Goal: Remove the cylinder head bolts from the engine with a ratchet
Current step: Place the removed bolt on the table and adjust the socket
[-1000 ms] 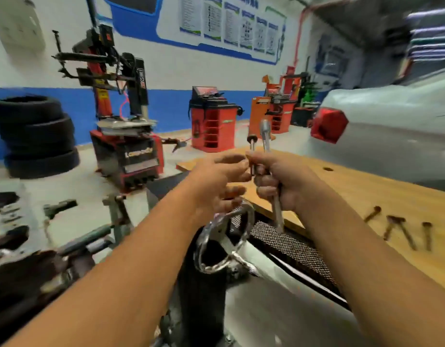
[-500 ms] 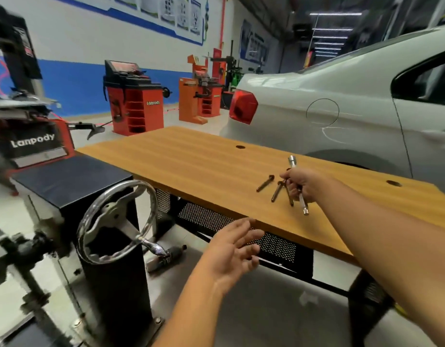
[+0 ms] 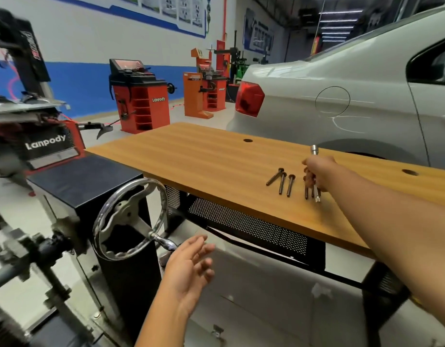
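Three bolts [image 3: 281, 181] lie side by side on the wooden bench [image 3: 191, 156]. Just right of them, the right hand [image 3: 317, 172] grips the ratchet [image 3: 315, 171], seemingly setting down another bolt. The left hand [image 3: 188, 269] hangs open and empty nearer; how many bolts remain, I can't tell.

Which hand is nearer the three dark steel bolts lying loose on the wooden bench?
Right. The right hand, gripping the chrome ratchet, hovers just beside the three dark steel bolts; the left hand hangs open below the wooden bench edge.

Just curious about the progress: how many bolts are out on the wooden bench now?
At least 4. Three bolts lie side by side on the bench. A fourth sits under the right hand, which holds the ratchet and may hide more.
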The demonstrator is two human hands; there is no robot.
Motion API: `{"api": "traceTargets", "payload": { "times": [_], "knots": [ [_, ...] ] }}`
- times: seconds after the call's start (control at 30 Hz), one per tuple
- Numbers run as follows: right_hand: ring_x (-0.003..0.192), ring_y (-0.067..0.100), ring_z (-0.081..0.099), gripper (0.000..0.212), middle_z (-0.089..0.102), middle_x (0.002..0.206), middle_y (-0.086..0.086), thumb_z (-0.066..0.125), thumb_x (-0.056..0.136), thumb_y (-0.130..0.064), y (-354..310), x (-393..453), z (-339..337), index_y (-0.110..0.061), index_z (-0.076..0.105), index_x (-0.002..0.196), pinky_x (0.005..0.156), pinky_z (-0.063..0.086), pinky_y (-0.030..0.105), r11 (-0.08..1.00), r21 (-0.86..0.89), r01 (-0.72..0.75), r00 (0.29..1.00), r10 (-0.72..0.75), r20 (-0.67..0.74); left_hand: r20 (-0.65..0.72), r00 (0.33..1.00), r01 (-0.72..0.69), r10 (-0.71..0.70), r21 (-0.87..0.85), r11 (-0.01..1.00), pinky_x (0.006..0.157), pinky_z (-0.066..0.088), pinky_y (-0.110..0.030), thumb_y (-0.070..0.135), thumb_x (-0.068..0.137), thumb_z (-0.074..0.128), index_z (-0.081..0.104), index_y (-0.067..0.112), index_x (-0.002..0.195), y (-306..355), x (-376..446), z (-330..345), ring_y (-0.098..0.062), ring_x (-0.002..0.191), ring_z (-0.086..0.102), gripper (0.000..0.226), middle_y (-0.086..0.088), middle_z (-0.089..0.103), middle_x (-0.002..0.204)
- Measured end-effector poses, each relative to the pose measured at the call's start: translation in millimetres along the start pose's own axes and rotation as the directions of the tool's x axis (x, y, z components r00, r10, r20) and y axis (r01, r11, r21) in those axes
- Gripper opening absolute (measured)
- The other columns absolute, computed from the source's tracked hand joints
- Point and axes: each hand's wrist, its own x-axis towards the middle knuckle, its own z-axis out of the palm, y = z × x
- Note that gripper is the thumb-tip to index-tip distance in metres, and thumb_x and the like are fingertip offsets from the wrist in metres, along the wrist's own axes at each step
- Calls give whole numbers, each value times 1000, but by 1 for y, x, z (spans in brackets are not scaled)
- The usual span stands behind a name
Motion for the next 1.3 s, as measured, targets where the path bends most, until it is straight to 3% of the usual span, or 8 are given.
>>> {"api": "traceTargets", "payload": {
  "times": [0.17, 0.37, 0.5, 0.7, 0.87, 1.0, 1.1, 1.3],
  "knots": [
    [47, 16, 42, 10, 51, 67, 7, 59, 100, -13, 2, -24, -1, -5, 64, 99, 42, 40, 25, 995, -103, 12, 999, -7, 52, -46, 999, 3, -3, -12, 1000, 47, 42, -23, 18, 98, 65, 71, 15, 111, -2, -7, -12, -13, 53, 55, 15, -5, 74, 80],
    [44, 13, 37, 22, 44, 60, 0, 51, 106, -31, -30, -143, 37, -12, 60, 99, 41, 33, 27, 922, 368, 122, 950, -216, 227, 150, 949, -310, 279, 263, 914, 64, 55, -28, 39, 80, 76, 74, 32, 106, 32, -52, 13, -11, 73, 67, 27, -4, 75, 95],
    [42, 14, 39, 31, 44, 58, 1, 48, 109, -39, -74, -289, 91, -14, 52, 93, 42, 35, 27, 809, 575, 124, 662, -499, 559, 291, 875, -483, 388, 450, 751, 88, 56, -28, 68, 85, 61, 65, 52, 109, 105, -104, 20, -1, 93, 69, 29, 17, 73, 101],
    [61, 14, 60, 31, 62, 64, -1, 51, 108, -37, -117, -522, 162, -17, 62, 87, 58, 51, 28, 493, 818, 295, 139, -869, 474, 129, 634, -689, 762, 541, 482, 42, 39, -19, 43, 100, 58, 58, 37, 81, 228, -235, -77, -6, 43, 48, 20, 9, 57, 56],
    [69, 15, 67, 45, 71, 82, 14, 45, 104, -50, -130, -651, 211, -13, 69, 95, 59, 53, 23, 426, 864, 267, -251, -835, 489, -160, 328, -606, 931, 721, 337, 43, 33, -20, 67, 91, 54, 66, 45, 83, 289, -372, -171, -3, 43, 42, 27, 15, 48, 52],
    [79, 12, 63, 24, 66, 91, -9, 66, 94, -51, -107, -678, 268, -29, 68, 103, 67, 48, 27, -24, 698, 716, -538, -656, 529, -467, 120, -617, 876, 656, 435, 35, 27, -23, 72, 89, 54, 59, 35, 72, 276, -441, -244, -8, 39, 33, 41, 6, 39, 54],
    [85, 10, 58, 30, 60, 89, -17, 67, 84, -67, -77, -663, 298, -39, 61, 94, 65, 42, 30, -391, 478, 787, -612, -392, 687, -535, 74, -702, 841, 571, 425, 37, 25, -16, 70, 91, 54, 54, 26, 73, 264, -464, -280, -12, 34, 26, 48, -2, 36, 54],
    [98, 18, 58, 49, 60, 101, -13, 43, 93, -74, -66, -646, 320, -32, 65, 102, 72, 43, 34, -548, 460, 699, -681, -313, 662, -572, -2, -744, 820, 549, 380, 39, 28, -19, 71, 92, 51, 55, 23, 71, 285, -447, -290, -14, 35, 29, 52, -1, 39, 54]
  ]
}}
